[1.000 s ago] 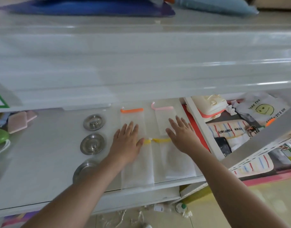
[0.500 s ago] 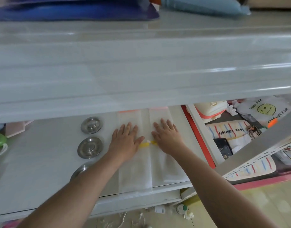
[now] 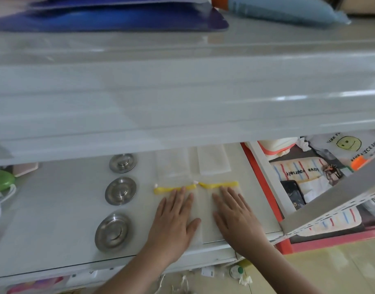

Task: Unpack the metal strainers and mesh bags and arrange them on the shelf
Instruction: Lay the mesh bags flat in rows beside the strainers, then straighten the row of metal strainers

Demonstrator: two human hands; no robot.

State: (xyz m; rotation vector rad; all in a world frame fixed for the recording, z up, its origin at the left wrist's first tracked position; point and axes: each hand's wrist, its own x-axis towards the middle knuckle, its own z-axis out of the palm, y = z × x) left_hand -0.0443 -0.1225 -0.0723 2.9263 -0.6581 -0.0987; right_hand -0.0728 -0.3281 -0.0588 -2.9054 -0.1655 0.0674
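Steel strainers (image 3: 120, 191) lined up three deep, mesh bags (image 3: 214, 164) laid flat on the shelf (image 3: 55, 209), left hand (image 3: 174, 219) and right hand (image 3: 235, 217) spread flat, pressing the front pair, nearly done.

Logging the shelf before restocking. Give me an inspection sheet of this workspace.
Surface: white shelf, glossy, under an upper shelf.
Job's things: three metal strainers in a column at left; four mesh bags, near pair with yellow ribbons, far pair behind.
Clutter: green object at left edge; scraps on floor.
Grippers: left hand and right hand flat on the near bags, fingers spread.
Cables: white cord at left.
Surroundings: smiley-face bag and striped packets at right; blue mat on top.
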